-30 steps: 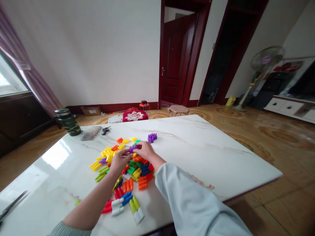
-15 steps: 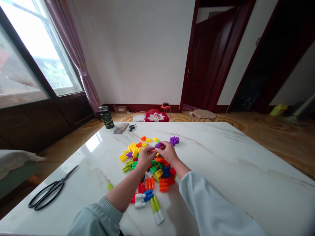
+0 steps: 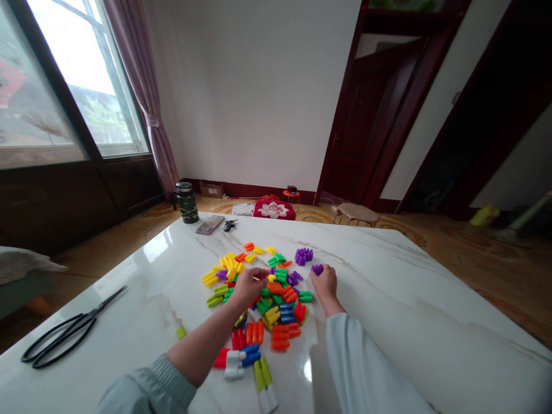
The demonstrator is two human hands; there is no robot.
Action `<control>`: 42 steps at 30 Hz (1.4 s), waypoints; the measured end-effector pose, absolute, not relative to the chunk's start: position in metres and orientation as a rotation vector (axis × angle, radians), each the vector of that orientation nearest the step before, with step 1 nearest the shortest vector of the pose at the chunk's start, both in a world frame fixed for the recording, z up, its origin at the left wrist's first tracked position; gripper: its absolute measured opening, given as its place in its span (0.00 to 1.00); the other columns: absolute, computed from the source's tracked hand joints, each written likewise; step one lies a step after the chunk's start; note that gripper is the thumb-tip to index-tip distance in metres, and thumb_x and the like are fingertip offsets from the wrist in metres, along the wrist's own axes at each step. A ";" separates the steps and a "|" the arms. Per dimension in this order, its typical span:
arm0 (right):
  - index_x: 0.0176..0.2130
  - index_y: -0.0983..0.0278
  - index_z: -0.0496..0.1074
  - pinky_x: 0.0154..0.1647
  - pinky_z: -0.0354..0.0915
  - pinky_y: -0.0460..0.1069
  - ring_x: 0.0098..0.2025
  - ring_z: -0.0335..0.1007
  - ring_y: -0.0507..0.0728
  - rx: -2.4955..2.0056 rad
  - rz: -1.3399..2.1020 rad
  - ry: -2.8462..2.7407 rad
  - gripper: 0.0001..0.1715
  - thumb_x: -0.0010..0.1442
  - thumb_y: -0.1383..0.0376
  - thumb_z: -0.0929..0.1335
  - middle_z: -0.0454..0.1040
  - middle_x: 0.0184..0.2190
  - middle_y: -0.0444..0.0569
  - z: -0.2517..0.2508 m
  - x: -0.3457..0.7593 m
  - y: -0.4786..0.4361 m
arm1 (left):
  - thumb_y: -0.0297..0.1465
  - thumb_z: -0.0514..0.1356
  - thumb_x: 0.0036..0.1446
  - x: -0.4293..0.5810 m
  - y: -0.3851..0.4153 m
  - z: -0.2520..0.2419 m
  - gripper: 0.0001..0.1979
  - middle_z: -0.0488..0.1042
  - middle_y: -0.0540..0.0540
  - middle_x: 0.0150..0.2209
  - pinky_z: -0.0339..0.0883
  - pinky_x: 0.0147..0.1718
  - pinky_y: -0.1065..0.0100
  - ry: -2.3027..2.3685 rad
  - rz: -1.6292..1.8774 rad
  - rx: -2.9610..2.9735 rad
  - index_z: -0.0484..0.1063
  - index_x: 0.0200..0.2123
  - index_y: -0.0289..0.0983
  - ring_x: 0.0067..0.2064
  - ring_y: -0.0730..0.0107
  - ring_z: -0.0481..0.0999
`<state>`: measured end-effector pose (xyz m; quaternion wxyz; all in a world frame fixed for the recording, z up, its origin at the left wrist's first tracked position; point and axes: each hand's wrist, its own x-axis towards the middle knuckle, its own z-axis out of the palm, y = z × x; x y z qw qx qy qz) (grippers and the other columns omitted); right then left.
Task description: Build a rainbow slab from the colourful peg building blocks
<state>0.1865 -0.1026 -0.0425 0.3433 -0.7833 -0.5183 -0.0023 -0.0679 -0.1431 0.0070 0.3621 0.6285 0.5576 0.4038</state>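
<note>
A heap of coloured plastic blocks (image 3: 263, 293) lies in the middle of a white marble table (image 3: 409, 322). My left hand (image 3: 249, 284) rests over the heap's left part with fingers curled; whether it holds a block I cannot make out. To the right of the heap, my right hand (image 3: 324, 282) is closed on a small purple block (image 3: 317, 268) and holds it just above the tabletop. A cluster of purple blocks (image 3: 303, 256) sits a little beyond and left of that hand.
Black scissors (image 3: 64, 333) lie near the table's left edge. A dark green flask (image 3: 187, 202), a phone (image 3: 210, 225) and keys (image 3: 229, 225) stand at the far left corner. A stray green block (image 3: 181, 332) lies left of my forearm. Beyond are a stool (image 3: 356, 213) and a red cushion (image 3: 273, 210).
My hands were together over the heap on a purple piece; they have parted. The right hand moved right with a purple block, the left stayed on the heap. The camera turned left.
</note>
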 end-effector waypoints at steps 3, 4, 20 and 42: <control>0.38 0.68 0.73 0.39 0.63 0.49 0.39 0.70 0.60 -2.010 -0.031 -1.327 0.14 0.52 0.62 0.68 0.73 0.36 0.57 -0.044 0.184 -0.088 | 0.31 0.61 0.44 -0.069 -0.143 0.004 0.13 0.78 0.45 0.29 0.68 0.29 0.67 1.439 1.049 1.624 0.79 0.35 0.34 0.28 0.66 0.76; 0.38 0.68 0.73 0.39 0.63 0.49 0.40 0.70 0.61 -1.997 -0.035 -1.325 0.14 0.51 0.62 0.69 0.74 0.36 0.57 -0.046 0.184 -0.084 | 0.31 0.62 0.44 -0.069 -0.143 0.003 0.13 0.78 0.45 0.29 0.68 0.29 0.67 1.443 1.054 1.619 0.79 0.34 0.34 0.27 0.67 0.75; 0.45 0.70 0.70 0.42 0.64 0.50 0.36 0.73 0.60 -1.833 0.132 -1.183 0.22 0.48 0.67 0.69 0.77 0.32 0.54 -0.061 0.188 -0.064 | 0.30 0.62 0.44 -0.071 -0.142 0.004 0.11 0.78 0.46 0.28 0.68 0.27 0.69 1.437 1.088 1.504 0.79 0.33 0.35 0.28 0.67 0.76; 0.37 0.65 0.80 0.39 0.63 0.46 0.39 0.72 0.56 -1.932 0.046 -1.455 0.18 0.53 0.72 0.63 0.77 0.42 0.52 -0.054 0.179 -0.083 | 0.29 0.60 0.49 -0.089 -0.134 -0.003 0.10 0.80 0.43 0.30 0.72 0.30 0.68 1.472 1.113 1.523 0.77 0.35 0.33 0.31 0.63 0.80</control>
